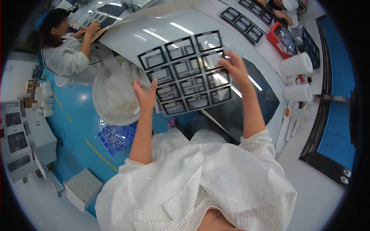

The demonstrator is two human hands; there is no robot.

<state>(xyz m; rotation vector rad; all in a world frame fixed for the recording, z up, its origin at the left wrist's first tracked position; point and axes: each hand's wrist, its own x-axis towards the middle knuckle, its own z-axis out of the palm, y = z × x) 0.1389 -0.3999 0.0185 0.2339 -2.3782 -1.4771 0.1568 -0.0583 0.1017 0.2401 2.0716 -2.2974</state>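
Observation:
A clear sheet printed with several black-framed windows (185, 84) is held up in front of me, tilted. My right hand (236, 71) pinches its right edge between thumb and fingers. At the opposite edge is my left hand (145, 97), its thumb upright against the sheet's border and its fingers spread apart to the left. Whether the left fingers touch any thin film is hard to make out. Behind the left hand stands a round white bin (97, 101) heaped with translucent white film (117, 90). Beneath the sheet lies a dark glossy panel (256, 102) on the worktable (208, 21).
Black-framed sheets (242, 25) lie farther along the table, near a red tray (276, 42) and white rolls (296, 64). One co-worker (67, 57) works at far left, another (287, 13) at far right. A blue plastic bag (115, 136) sits on the floor.

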